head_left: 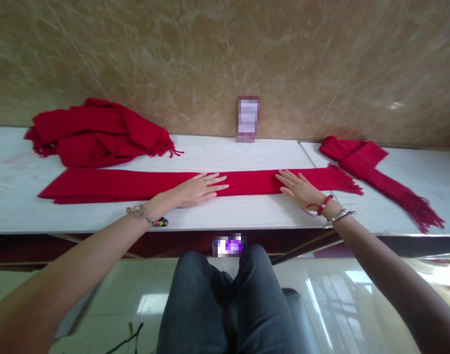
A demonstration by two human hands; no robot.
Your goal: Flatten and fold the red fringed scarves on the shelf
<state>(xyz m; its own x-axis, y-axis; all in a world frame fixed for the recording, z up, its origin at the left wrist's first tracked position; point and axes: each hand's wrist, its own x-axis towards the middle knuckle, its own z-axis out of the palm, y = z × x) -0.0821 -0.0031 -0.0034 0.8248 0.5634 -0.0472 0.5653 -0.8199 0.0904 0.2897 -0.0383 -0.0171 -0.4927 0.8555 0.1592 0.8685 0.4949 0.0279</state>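
A long red scarf (250, 183), folded into a narrow strip, lies flat along the white table. Its fringed end points right and its folded end left. My left hand (195, 191) rests palm down on the strip near its middle, fingers stretched out. Farther right, my right hand (296, 188) lies flat on the same scarf, fingers spread, short of the fringe. Neither hand grips the cloth. Behind the strip on the left is a crumpled red scarf pile (99, 140) with fringe showing. At the right lies another folded red scarf (372, 169), bent over itself, its fringe toward the front edge.
The white table (232, 214) meets a brown marbled wall (195, 64) at the back. A blurred-out card-like object (248, 119) stands against that wall. Below the front edge, a second blurred object (228, 245) shows above my knees. A seam crosses the tabletop on the right.
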